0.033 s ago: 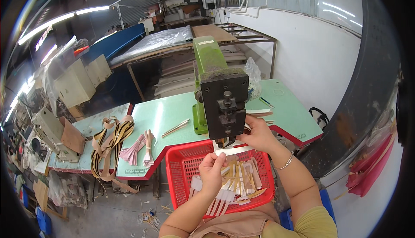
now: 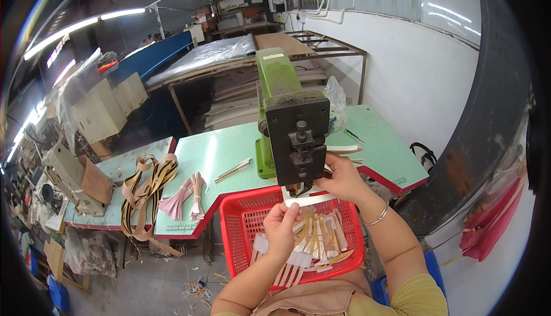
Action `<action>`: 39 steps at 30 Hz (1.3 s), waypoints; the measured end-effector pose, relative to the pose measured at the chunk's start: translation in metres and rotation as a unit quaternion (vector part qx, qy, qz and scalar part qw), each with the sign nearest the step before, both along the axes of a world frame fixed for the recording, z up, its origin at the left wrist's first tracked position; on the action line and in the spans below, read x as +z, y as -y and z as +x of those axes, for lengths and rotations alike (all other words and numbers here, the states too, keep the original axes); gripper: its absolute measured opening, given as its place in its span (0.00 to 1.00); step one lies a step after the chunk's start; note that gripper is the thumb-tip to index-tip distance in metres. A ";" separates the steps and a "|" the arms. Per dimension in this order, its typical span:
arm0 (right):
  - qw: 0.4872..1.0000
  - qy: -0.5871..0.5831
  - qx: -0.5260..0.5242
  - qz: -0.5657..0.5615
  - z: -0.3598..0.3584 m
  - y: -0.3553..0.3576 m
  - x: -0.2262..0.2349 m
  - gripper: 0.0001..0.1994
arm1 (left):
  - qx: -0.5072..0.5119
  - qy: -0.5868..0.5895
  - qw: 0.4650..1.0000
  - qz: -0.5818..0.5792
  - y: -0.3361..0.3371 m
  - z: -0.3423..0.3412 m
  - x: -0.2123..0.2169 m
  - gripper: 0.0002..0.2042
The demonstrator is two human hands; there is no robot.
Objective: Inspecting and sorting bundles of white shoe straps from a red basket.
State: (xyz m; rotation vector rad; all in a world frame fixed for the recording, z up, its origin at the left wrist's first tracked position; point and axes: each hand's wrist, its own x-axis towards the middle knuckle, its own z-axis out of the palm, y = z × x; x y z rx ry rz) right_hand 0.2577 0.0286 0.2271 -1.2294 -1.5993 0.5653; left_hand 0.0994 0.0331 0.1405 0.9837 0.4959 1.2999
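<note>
A narrow white strip stretches below the head of a green machine with a black front plate. My left hand pinches the strip's left end between thumb and fingers. Beside the machine head, my right hand is closed round the strip's other end, its fingertips partly hidden. Beneath both hands is a red plastic basket holding a heap of white and tan strips. Pale pieces with several prongs lie at its near side.
On the green tabletop are pink strip bundles, thin sticks and a tangle of striped webbing. Right of the machine lie more strips, a pen and a clear plastic bag. A white wall stands at the right.
</note>
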 end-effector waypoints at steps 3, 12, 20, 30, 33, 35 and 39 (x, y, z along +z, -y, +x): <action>1.000 -0.029 -0.001 0.012 -0.005 0.000 -0.001 0.20 | 0.013 -0.001 1.000 -0.009 -0.001 -0.002 -0.001 0.07; 0.998 -0.051 0.003 0.040 -0.011 -0.007 -0.013 0.22 | 0.032 0.049 0.998 0.005 -0.008 -0.007 -0.006 0.06; 0.994 -0.074 0.002 0.083 -0.017 -0.010 -0.021 0.22 | 0.051 0.051 0.997 0.013 -0.011 -0.015 -0.005 0.05; 0.887 -0.411 -0.197 0.080 -0.043 0.019 -0.086 0.16 | -0.059 -0.066 0.993 -0.081 -0.006 0.008 -0.030 0.10; 0.896 -0.389 -0.202 0.067 -0.051 0.032 -0.109 0.14 | -0.089 -0.116 0.989 -0.010 -0.011 0.021 -0.043 0.07; 0.926 -0.341 -0.159 -0.012 -0.036 0.036 -0.124 0.11 | -0.026 -0.180 0.980 0.082 -0.018 0.016 -0.050 0.07; 0.942 -0.166 -0.255 -0.144 0.029 0.053 -0.107 0.15 | -0.050 -0.364 0.903 0.222 -0.027 -0.009 -0.028 0.09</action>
